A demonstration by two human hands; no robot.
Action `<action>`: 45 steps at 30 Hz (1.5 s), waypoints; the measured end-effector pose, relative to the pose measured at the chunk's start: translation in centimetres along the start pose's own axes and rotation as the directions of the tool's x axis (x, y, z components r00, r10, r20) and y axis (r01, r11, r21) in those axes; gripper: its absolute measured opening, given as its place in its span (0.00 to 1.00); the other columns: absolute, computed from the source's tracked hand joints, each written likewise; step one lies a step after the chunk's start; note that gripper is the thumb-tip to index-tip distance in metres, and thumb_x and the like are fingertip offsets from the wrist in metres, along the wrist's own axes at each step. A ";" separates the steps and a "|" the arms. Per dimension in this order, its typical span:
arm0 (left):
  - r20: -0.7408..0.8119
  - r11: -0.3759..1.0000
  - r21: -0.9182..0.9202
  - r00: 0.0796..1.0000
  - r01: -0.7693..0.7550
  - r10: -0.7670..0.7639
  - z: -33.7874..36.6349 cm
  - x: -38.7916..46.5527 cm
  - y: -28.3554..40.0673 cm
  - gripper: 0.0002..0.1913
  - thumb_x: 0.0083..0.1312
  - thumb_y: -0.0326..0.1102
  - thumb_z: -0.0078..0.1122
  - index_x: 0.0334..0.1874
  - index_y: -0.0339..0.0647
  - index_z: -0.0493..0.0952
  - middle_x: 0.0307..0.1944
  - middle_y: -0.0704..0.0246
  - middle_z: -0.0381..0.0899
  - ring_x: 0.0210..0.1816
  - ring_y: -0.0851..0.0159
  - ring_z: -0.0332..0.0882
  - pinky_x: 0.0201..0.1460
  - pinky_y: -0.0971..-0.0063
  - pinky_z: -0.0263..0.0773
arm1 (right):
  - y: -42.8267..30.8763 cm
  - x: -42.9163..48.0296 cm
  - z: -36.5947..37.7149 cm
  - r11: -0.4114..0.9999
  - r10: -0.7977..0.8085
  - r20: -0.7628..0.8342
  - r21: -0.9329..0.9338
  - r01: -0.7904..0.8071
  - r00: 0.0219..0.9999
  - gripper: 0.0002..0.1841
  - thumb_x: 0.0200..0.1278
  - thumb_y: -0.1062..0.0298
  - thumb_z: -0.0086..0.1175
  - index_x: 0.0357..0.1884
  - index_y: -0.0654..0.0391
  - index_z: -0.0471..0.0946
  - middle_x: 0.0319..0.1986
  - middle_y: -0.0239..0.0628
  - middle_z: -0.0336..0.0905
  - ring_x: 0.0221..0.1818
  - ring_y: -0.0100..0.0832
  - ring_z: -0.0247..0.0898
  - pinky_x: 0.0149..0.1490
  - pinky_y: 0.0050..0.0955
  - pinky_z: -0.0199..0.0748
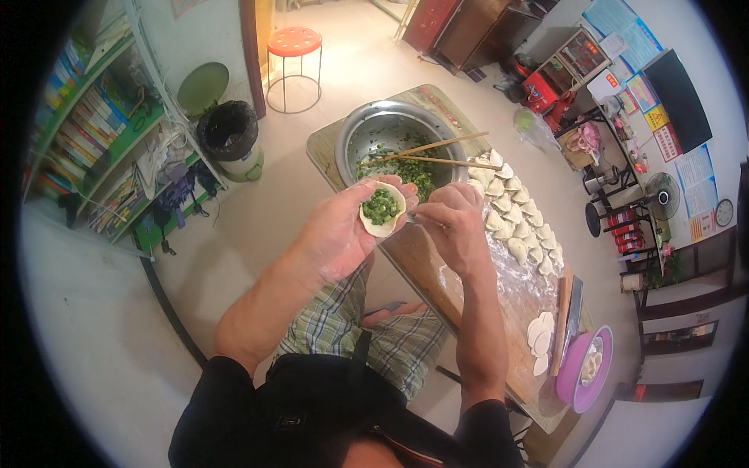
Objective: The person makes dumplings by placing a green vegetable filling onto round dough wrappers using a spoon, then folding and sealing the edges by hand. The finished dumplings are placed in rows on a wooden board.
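My left hand [333,234] is palm up, holding a round dough wrapper [364,221] spread open in the palm. Chopped green filling [381,206] is heaped at the wrapper's middle. Just to the right, my right hand [453,219] has its fingers curled together beside the left fingertips, and no object shows in it. Beyond both hands stands a wide metal bowl [357,137] with more chopped green filling [418,178] inside. Two wooden chopsticks [442,146] lie across the bowl, their tips in the filling. Several folded dumplings [515,213] sit in rows on a floured wooden board [515,327].
Flat dough wrappers [541,339], a rolling pin [560,322] and a broad-bladed knife [573,310] lie at the board's near right. A purple basin [570,374] stands at the table corner. A lined trash bin [231,140] and red stool [294,44] are on the floor.
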State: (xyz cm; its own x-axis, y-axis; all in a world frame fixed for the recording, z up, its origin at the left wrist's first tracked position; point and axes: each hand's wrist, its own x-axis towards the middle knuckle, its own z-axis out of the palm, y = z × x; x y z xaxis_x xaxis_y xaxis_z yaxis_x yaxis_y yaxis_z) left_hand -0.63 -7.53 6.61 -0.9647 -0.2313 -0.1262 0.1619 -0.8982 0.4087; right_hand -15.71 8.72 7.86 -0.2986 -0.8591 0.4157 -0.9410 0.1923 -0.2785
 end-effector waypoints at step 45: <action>0.298 0.307 0.928 0.915 -0.211 -0.272 3.4 -2.3 -4.3 0.40 0.71 0.32 0.55 0.80 0.25 0.45 0.79 0.47 0.53 0.80 0.56 0.52 0.81 0.68 0.49 | -4.8 -7.4 -2.2 0.875 0.296 -0.199 0.450 -0.181 0.934 0.11 0.49 0.77 0.72 0.36 0.57 0.86 0.36 0.36 0.82 0.46 0.40 0.76 0.51 0.37 0.74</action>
State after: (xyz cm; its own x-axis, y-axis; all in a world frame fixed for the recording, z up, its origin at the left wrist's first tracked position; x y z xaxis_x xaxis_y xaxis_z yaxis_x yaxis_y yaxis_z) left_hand 0.16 -1.83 8.24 -0.9887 0.1436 0.0428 0.0603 0.1198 0.9910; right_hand -9.34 15.24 8.02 -0.5892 -0.6513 0.4782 -0.6973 0.1108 -0.7082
